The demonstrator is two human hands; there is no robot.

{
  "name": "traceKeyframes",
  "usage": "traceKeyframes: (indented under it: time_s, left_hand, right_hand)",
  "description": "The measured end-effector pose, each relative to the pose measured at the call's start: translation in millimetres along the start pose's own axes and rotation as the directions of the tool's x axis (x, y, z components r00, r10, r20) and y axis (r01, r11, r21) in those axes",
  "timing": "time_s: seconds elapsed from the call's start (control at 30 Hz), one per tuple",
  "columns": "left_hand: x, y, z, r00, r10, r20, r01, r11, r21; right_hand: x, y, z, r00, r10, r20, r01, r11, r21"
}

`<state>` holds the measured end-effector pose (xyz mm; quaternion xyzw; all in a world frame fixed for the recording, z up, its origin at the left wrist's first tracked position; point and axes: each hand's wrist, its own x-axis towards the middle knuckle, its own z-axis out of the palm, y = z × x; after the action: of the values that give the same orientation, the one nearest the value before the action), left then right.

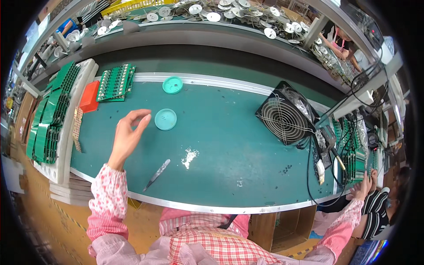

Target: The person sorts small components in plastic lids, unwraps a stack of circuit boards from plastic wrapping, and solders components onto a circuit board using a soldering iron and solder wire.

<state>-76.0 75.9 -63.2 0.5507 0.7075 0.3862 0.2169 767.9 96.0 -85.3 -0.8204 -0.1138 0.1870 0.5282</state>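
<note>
My left hand (129, 134) is raised over the left half of the green work mat, fingers loosely curved and the thumb near the index finger; nothing shows between them. Just right of its fingertips sits a round teal dish (165, 119). Farther back is a second, greener dish (172, 85). Tweezers (157, 175) lie on the mat, right of my left forearm. My right hand (362, 187) reaches far right, its fingers at the near end of a row of green circuit boards (353, 166). Whether it grips a board is too small to tell.
Several green circuit boards (47, 112) stand in a white foam rack at left, near a red-orange block (90, 96) and another board stack (115, 83). White bits (189, 157) lie mid-mat. A black fan (285, 115) and cables stand right. Another person's striped sleeve (375, 212) is beside my right hand.
</note>
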Motion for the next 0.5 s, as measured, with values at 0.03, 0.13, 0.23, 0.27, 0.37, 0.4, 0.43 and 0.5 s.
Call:
traceKeyframes:
  time_s: [0.03,0.13,0.23,0.27,0.37,0.4,0.43,0.5]
  left_hand:
    - [21,-26,11,1.0,0.011,0.023,-0.01,0.999,-0.045]
    - [64,-41,32,0.996,0.087,-0.007,-0.086,0.993,0.084]
    - [104,-46,62,0.99,0.137,-0.007,-0.135,0.981,0.14]
    - [112,-45,71,0.99,0.139,0.0,-0.137,0.98,0.141]
    - [126,-47,81,0.967,0.255,-0.007,-0.237,0.91,0.34]
    - [126,-53,78,0.97,0.245,-0.008,-0.227,0.912,0.34]
    - [127,-54,79,0.971,0.239,0.015,-0.232,0.923,0.305]
    - [129,-53,84,0.968,0.246,0.049,-0.25,0.936,0.248]
  right_hand:
    - [82,-5,-111,0.994,-0.076,-0.077,0.076,0.997,-0.007]
    - [10,-38,-55,0.74,-0.672,-0.014,0.65,0.711,0.269]
    - [-253,-84,38,0.512,-0.828,0.229,0.852,0.523,-0.016]
    - [-316,-82,71,0.494,-0.795,0.351,0.855,0.517,-0.032]
    - [-426,-56,169,0.082,-0.713,0.696,0.913,0.333,0.234]
    - [-450,-51,205,0.002,-0.676,0.737,0.888,0.34,0.31]
    - [-463,-45,238,-0.018,-0.605,0.796,0.866,0.389,0.315]
    - [-476,-31,302,-0.034,-0.61,0.792,0.848,0.402,0.346]
